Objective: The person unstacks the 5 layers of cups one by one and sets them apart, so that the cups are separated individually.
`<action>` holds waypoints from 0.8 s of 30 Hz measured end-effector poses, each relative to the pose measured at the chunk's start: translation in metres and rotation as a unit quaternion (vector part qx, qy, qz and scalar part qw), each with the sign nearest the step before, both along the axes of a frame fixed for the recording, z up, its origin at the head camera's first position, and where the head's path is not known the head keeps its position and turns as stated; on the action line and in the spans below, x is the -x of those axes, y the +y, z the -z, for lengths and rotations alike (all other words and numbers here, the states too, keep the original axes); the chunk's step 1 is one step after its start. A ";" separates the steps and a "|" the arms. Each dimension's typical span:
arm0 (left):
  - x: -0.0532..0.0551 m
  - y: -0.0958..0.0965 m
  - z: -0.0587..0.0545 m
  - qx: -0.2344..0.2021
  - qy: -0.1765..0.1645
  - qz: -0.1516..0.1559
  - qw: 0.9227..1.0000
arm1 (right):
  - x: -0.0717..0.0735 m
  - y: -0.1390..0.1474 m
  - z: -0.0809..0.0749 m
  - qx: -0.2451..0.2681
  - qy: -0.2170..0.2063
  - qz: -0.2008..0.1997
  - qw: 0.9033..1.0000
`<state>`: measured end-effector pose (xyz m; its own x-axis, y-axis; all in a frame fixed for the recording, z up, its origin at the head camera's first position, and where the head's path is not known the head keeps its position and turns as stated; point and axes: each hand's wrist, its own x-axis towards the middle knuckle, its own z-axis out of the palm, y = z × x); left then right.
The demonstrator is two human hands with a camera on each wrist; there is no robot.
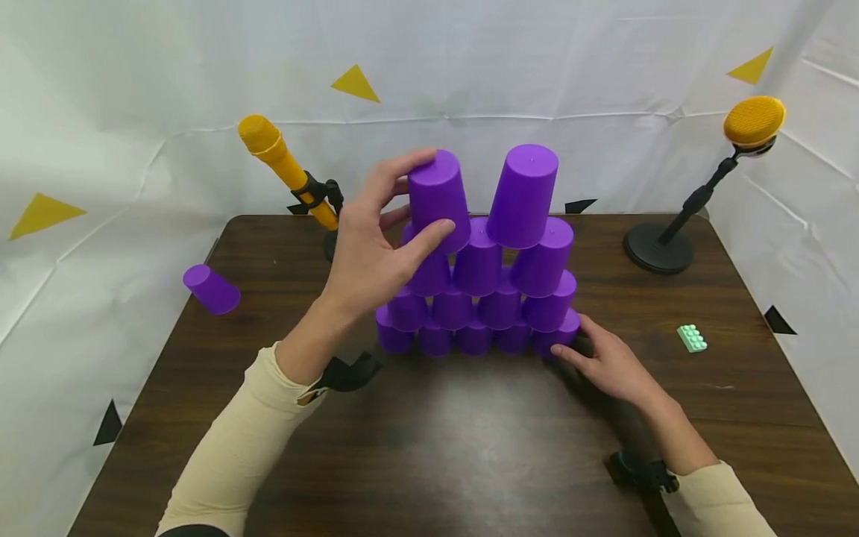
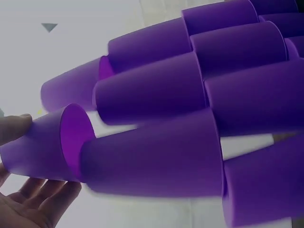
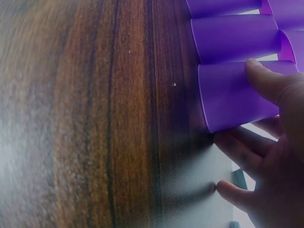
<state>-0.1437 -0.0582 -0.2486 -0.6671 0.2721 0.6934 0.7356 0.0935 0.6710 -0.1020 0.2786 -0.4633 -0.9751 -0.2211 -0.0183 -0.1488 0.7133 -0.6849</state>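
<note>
Upside-down purple cups form a tiered stack (image 1: 475,257) on the dark wooden table (image 1: 470,447). My left hand (image 1: 369,253) grips a purple cup (image 1: 436,195) at the top left, thumb on its near side and fingers round the far side. In the left wrist view that cup (image 2: 35,142) is tilted, its rim right at the base of a cup (image 2: 152,154) in the tier below. Beside it, another cup (image 1: 525,195) stands on the top tier. My right hand (image 1: 614,365) holds the bottom-right cup (image 3: 232,95) between thumb and fingers.
A lone purple cup (image 1: 212,289) lies on its side at the table's left edge. Behind the stack's left side stands a yellow microphone (image 1: 285,164). A round yellow microphone on a black stand (image 1: 661,248) is at back right, with a mint-green toy brick (image 1: 692,338) nearer.
</note>
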 end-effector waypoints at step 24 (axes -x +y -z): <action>0.044 -0.210 0.153 0.009 -0.166 -0.420 0.892 | -0.002 0.002 0.000 -0.004 0.004 0.001 1.000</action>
